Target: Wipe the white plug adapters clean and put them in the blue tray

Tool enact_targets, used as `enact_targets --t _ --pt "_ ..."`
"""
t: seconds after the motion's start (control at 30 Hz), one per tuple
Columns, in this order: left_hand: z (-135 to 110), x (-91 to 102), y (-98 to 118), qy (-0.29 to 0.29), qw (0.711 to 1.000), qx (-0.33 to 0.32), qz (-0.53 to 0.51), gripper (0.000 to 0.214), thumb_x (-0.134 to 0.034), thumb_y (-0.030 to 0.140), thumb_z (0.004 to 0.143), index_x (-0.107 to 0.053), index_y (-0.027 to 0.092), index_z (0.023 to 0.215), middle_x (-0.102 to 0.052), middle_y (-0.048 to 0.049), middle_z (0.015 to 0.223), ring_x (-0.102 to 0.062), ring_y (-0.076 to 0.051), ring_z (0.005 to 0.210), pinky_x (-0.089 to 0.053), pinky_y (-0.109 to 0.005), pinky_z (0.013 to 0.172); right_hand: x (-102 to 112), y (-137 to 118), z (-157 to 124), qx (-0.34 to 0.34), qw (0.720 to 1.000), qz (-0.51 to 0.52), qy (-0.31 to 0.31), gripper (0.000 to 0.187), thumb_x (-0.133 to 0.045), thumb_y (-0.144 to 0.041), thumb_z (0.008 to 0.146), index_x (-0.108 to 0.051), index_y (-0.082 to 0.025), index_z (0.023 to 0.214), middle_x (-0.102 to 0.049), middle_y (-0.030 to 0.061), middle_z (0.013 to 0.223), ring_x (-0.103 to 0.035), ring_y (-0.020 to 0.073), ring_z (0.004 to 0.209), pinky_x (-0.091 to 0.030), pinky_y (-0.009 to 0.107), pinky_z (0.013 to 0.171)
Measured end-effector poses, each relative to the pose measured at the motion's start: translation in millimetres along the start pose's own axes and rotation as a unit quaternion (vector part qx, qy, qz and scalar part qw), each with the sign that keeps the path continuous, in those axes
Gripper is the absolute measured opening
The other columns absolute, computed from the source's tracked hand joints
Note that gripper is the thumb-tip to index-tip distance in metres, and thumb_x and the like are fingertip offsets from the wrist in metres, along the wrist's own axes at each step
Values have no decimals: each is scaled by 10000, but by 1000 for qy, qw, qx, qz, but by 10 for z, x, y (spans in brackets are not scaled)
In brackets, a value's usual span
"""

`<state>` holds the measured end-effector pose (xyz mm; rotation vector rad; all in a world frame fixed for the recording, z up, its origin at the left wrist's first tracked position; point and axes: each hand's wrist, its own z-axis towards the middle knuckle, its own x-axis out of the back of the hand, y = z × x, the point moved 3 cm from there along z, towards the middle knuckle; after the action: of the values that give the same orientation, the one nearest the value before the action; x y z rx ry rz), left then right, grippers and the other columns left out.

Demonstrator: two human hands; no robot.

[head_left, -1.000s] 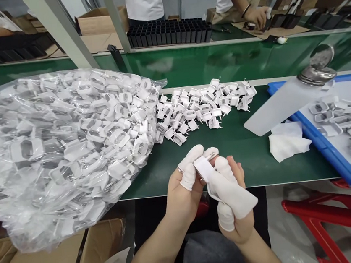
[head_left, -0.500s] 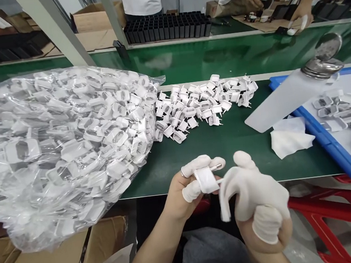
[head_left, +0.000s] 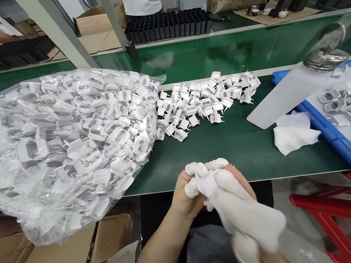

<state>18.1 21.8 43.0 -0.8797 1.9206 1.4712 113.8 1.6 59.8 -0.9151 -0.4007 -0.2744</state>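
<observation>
My left hand (head_left: 184, 196), white cots on its fingertips, grips a small white plug housing (head_left: 203, 182) above the front edge of the green bench. One metal pin of the plug shows at its right side. My right hand (head_left: 240, 180), also in finger cots, is closed on a white cloth (head_left: 254, 213) and presses it against the plug. The cloth covers much of the plug and part of the right hand. Beyond my hands lies a loose pile of similar plug housings (head_left: 203, 98).
A clear bag (head_left: 68, 135) full of white housings fills the left. To the right are a tilted white bottle (head_left: 282, 94) with a metal cap, a folded wipe (head_left: 293, 137) and a blue-rimmed tray (head_left: 331, 139). Below sit cardboard boxes (head_left: 56, 255) and a red stool (head_left: 327, 211).
My right hand has moved left and brought the cloth onto the plug, which my left hand still holds. At the far bench, a person's hands have gone out of view.
</observation>
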Motion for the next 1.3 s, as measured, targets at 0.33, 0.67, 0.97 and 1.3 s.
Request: enact_targets --t 0.33,0.67,0.97,1.3 --pt "-11 9 -28 42 991 -69 103 322 -661 441 643 -537 156 557 -510 38 513 -360 -42 362 -287 -183 358 32 111 140 115 992 -49 -6 489 -318 -293 882 -196 -302 1355 -174 18 1439 -263 268 1281 -196 539 1038" --pt "-21 34 -2 9 975 -89 202 219 -628 382 704 -584 178 641 -519 34 493 -427 -79 403 -376 -220 470 87 103 155 85 994 -75 -7 462 -301 -219 884 -257 -233 1343 -413 76 1320 -339 256 1247 -150 522 1042" --pt "34 -58 -109 1 997 31 75 340 -709 410 602 -515 136 545 -452 49 435 -383 -48 395 -322 -168 414 9 255 94 70 994 -59 62 476 -297 -334 886 -217 -291 1354 -174 38 1444 -235 325 1288 -191 596 1004" --pt "-5 -74 -96 122 992 35 21 250 -750 302 538 -569 139 594 -525 39 541 -450 -62 480 -367 -172 468 -148 338 -63 69 992 -79 72 569 -351 -358 856 -156 -225 1374 16 28 1468 -66 301 1331 -85 601 1032"
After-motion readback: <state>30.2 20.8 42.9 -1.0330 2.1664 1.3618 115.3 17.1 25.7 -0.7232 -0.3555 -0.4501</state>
